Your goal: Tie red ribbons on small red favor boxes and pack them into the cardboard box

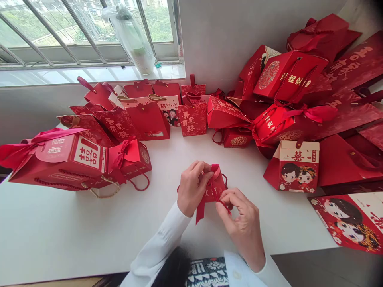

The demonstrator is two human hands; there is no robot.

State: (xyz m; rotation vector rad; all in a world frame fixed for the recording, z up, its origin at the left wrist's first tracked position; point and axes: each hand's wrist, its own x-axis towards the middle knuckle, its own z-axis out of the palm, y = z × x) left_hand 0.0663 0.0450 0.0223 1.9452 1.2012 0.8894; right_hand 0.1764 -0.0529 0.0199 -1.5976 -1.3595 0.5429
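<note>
A small red gift box with pale lettering and red cord handles stands on the white table in front of me. At its top, my left hand pinches a red ribbon, one tail of which hangs down the box's left side. My right hand is closed by the box's lower right, with ribbon between thumb and fingers. Part of the box is hidden behind my fingers.
Red gift boxes and bags crowd the left, the wall side and the right of the white table. A flat printed card overhangs the table's front right edge. A plastic-wrapped bottle stands on the windowsill.
</note>
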